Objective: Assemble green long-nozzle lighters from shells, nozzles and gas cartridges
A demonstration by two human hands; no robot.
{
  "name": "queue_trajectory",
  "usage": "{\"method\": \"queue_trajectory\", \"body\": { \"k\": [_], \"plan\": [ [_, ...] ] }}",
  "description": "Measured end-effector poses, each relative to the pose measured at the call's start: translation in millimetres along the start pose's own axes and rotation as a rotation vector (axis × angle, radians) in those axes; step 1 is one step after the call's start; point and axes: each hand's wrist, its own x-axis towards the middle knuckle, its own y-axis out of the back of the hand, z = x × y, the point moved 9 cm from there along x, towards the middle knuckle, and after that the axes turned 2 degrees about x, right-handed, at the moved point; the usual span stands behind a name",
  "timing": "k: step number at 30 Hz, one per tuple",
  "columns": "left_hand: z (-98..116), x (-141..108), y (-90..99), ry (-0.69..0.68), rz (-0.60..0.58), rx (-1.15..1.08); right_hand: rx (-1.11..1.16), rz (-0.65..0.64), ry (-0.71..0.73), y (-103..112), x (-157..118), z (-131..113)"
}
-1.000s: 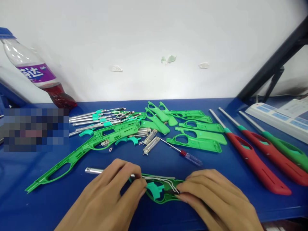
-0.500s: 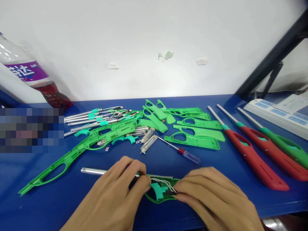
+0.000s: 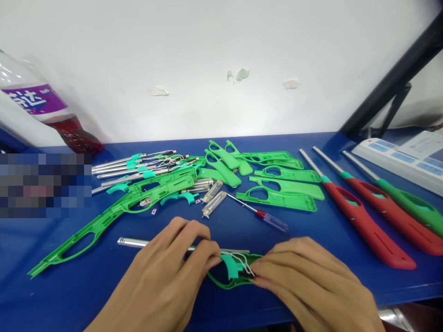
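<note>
Near the front of the table, a green lighter casing half (image 3: 224,285) lies between my two hands with its hollow side up. My left hand (image 3: 169,272) is closed, thumb and fingers pinching a teal trigger (image 3: 231,267) over the casing's finger loop. A silver lighter tube (image 3: 133,242) sticks out to the left from under that hand. White wires (image 3: 246,263) run from the trigger area to a small black part by my right fingertips. My right hand (image 3: 311,276) is closed around the casing's handle end, which it mostly hides.
Behind my hands lie several green casing halves (image 3: 284,201), metal tubes with wires (image 3: 114,171), clear fuel tanks (image 3: 213,205) and a screwdriver (image 3: 272,220). Finished-looking red lighters (image 3: 370,226) and a power strip (image 3: 398,159) are at right. A drink bottle (image 3: 38,101) leans at left.
My left fingers have shifted slightly right and up, and the teal trigger has moved a little right with them in the casing. My right hand keeps its grip.
</note>
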Motion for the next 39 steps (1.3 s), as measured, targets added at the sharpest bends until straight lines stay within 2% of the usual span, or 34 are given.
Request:
{"method": "queue_trajectory", "body": {
  "k": [3, 8, 11, 14, 22, 30, 34, 37, 39],
  "plan": [
    [-5.3, -0.2, -0.5, 0.039, 0.007, -0.023, -0.012, 0.016, 0.003, 4.4, 3.6, -1.5],
    [-6.7, -2.2, -3.8, 0.043, -0.013, -0.022, -0.052, -0.081, 0.077, 1.6, 9.1, -9.5],
    [-8.2, -3.3, -5.5, 0.048, -0.033, -0.041, -0.037, 0.002, 0.045, 6.7, 5.9, -4.9],
    [-11.4, -7.0, -7.9, 0.073, -0.045, -0.052, -0.049, -0.032, 0.045, 0.8, 0.3, -2.7],
    [-12.1, -10.1, -7.8, 0.082, -0.001, -0.085, -0.036, -0.017, 0.027, 2.4, 0.1, -2.5],
    [-10.3, -7.7, -7.9, 0.048, -0.004, -0.087, -0.072, 0.024, 0.029, 6.5, 4.3, -4.0],
    [-7.5, -11.0, -10.9, 0.016, -0.002, -0.058, -0.083, -0.055, 0.069, 6.0, 8.3, -8.2],
    [-3.9, -11.8, -12.4, -0.022, -0.002, -0.033, -0.071, -0.039, 0.074, 11.3, 10.1, -8.4],
    [-4.3, -11.3, -11.8, -0.018, 0.005, -0.008, -0.076, -0.075, 0.078, 8.8, 10.6, -8.0]
  ]
}}
